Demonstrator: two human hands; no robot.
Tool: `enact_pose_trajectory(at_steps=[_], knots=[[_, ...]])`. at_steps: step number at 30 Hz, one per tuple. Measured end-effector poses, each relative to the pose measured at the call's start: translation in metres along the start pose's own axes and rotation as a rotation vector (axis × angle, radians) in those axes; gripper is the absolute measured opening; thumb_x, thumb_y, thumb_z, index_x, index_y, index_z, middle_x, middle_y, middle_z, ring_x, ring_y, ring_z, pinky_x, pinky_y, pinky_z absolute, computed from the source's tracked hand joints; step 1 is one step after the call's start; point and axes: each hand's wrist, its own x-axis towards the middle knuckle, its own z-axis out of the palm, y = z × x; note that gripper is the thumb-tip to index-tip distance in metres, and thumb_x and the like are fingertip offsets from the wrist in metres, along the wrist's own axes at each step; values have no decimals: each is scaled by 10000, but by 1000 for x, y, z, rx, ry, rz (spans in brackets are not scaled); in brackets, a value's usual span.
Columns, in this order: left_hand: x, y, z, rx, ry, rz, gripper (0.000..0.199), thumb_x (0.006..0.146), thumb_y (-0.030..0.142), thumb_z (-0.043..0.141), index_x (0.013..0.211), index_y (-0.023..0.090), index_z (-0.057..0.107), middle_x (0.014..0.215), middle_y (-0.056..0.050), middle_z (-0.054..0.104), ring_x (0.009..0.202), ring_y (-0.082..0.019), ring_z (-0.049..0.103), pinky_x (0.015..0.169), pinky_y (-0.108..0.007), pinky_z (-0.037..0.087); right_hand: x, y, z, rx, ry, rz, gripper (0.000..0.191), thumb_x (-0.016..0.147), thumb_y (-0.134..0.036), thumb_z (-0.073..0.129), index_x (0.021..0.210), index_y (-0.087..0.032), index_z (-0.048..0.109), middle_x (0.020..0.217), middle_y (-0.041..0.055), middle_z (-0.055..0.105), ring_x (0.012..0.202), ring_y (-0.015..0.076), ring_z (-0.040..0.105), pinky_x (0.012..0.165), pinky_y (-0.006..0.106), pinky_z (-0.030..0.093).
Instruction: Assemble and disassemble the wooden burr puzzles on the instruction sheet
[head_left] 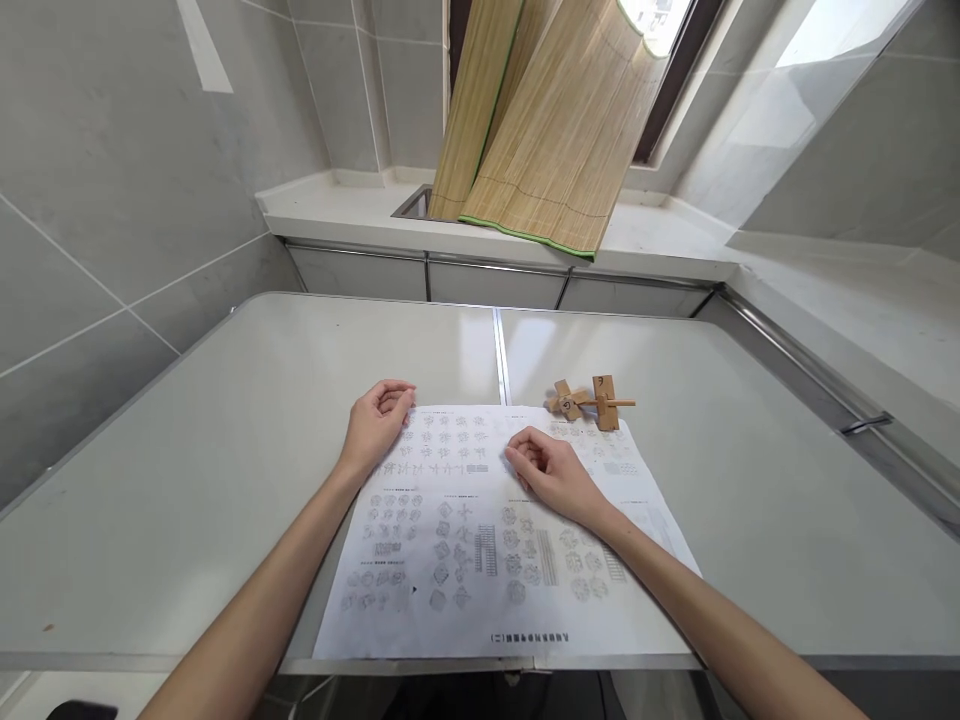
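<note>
A large white sheet of paper (465,628), printed with rows of small assembly diagrams that face away from me, lies on the table. My left hand (379,422) rests at its far left corner, fingers loosely curled in, with nothing seen in them. On the upper middle of the sheet lies my right hand (553,472), its fingers also curled together and holding nothing that shows. Just beyond it, at the sheet's far right corner, several wooden puzzle pieces (604,404) sit fitted together in a cross shape, some marked with letters. Neither hand touches them.
The pale table (210,460) has a metal seam (501,350) down its middle. Behind it runs a white counter (345,222) with a sink (412,202). A bamboo mat (547,140) leans against the window. Grey tiled walls close in both sides.
</note>
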Motion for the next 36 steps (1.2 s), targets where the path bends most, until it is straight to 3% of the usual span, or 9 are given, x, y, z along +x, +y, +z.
enact_pose_trajectory(at_steps=[6,10,17,22,25,29,33,36], knots=[[-27,0,-12,-33,-43,-4,442,837,568,762,1037,177,716,806,-19,674,606,-113,533,564,-237,439,0,-1,1,-48,-7,-8,303,1020,-503,582,914,-225,634,658,-31,582,606,169,521,627,317,433],[-63,-2,-20,-81,-3,-2,464,845,596,750,1024,172,697,741,0,632,581,-113,509,578,-249,447,-2,4,1,-76,4,-43,342,1013,-541,576,915,-220,640,656,-30,586,608,170,524,634,318,437],[-120,0,-35,-17,-70,-21,452,865,606,709,1014,179,691,723,7,595,625,-143,525,621,-260,454,-3,2,7,-174,33,-127,314,1014,-497,550,920,-209,632,669,-14,605,622,177,534,633,323,446],[-145,3,-60,158,-123,53,418,848,612,714,925,202,731,698,-5,621,656,-168,547,624,-262,461,-36,-19,4,-245,6,-181,247,1014,-423,548,893,-217,609,763,8,631,683,184,538,648,319,422],[-153,2,-69,120,-68,32,443,849,620,706,967,194,732,723,-17,650,672,-177,587,636,-267,484,-75,-22,-3,-272,23,-179,232,1019,-404,545,884,-219,583,754,1,605,664,179,521,635,311,401],[-151,-2,-69,142,-37,46,447,851,620,693,973,192,728,758,-22,663,731,-194,626,705,-285,509,-120,-1,-16,-272,99,-104,309,1049,-483,491,879,-230,539,692,-27,505,629,176,466,605,300,350],[-145,-7,-69,218,-48,32,461,866,630,652,994,193,725,777,-22,668,753,-197,639,734,-291,510,-135,28,-23,-189,278,18,469,1028,-592,465,725,-252,353,654,-54,331,611,157,339,599,293,314],[-142,-11,-71,235,-35,15,470,875,635,638,1012,193,718,774,-19,661,746,-189,634,724,-280,508,-135,39,-24,-188,273,32,524,995,-571,535,703,-252,238,682,-55,261,646,151,282,615,287,294]])
